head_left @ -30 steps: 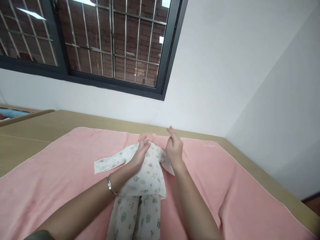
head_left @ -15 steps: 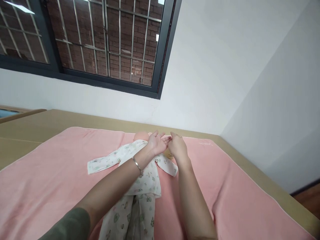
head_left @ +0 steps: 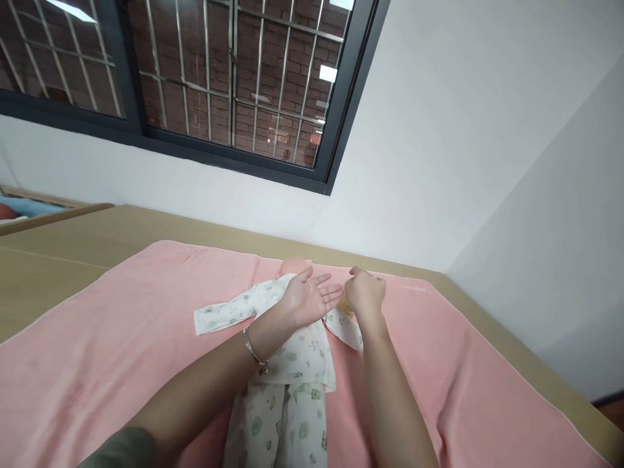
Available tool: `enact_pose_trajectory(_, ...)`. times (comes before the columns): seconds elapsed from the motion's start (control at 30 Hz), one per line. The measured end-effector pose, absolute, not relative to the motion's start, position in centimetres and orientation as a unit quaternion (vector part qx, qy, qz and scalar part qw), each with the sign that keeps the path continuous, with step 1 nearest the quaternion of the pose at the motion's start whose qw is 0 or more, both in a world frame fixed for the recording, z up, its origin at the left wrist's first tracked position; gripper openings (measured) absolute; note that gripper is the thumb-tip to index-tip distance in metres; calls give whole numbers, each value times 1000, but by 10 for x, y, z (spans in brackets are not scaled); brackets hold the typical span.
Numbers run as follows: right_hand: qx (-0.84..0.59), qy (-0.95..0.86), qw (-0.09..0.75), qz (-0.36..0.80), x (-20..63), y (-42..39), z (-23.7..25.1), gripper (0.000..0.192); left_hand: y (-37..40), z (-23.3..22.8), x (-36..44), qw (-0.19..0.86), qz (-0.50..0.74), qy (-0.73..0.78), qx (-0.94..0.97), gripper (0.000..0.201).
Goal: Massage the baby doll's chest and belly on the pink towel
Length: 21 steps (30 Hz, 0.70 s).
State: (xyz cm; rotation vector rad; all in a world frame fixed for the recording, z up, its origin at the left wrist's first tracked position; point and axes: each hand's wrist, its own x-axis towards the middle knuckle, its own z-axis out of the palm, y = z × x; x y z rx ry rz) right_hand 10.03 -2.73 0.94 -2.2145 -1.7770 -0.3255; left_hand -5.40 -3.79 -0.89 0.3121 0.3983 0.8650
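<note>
Palm up, my left hand (head_left: 312, 300) is open with its fingers stretched, above the chest of a doll in a white printed top (head_left: 305, 357). My right hand (head_left: 365, 292) is closed, its fingers curled in, just right of my left fingertips and apart from them. Whatever it may hold is hidden. A small yellow thing (head_left: 347, 307), partly covered by my right hand, shows beside the doll's sleeve; I cannot tell whether the hand touches it. The doll's rounded head (head_left: 295, 265) lies at the far end, and matching printed trousers (head_left: 305, 422) stretch toward me.
A pink blanket (head_left: 160, 312) lies under the doll on a tan surface (head_left: 97, 240). Behind are a white wall (head_left: 400, 162) and a dark-framed window (head_left: 234, 159) with metal bars. Blue cloth (head_left: 34, 207) shows beyond a wooden edge at far left.
My hands have come apart: the right has drawn away to the right from the left fingertips, and the left palm shows more fully. The whole view has shifted somewhat.
</note>
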Motion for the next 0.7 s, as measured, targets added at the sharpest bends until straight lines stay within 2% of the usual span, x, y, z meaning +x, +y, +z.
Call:
enact_pose_trajectory(0.3,-812,-561,152,-50,89,-29,26,42,-63,18,-99,866,448,160,155,57)
enact_pose_trajectory(0.57,-767,-616,180,23,92,-32,19,51,-77,31,-113,824,516,173,158,58)
enact_pose_trajectory(0.7,-758,-617,206,43,104,-26,15,53,-80,28,-109,823,503,201,170,59)
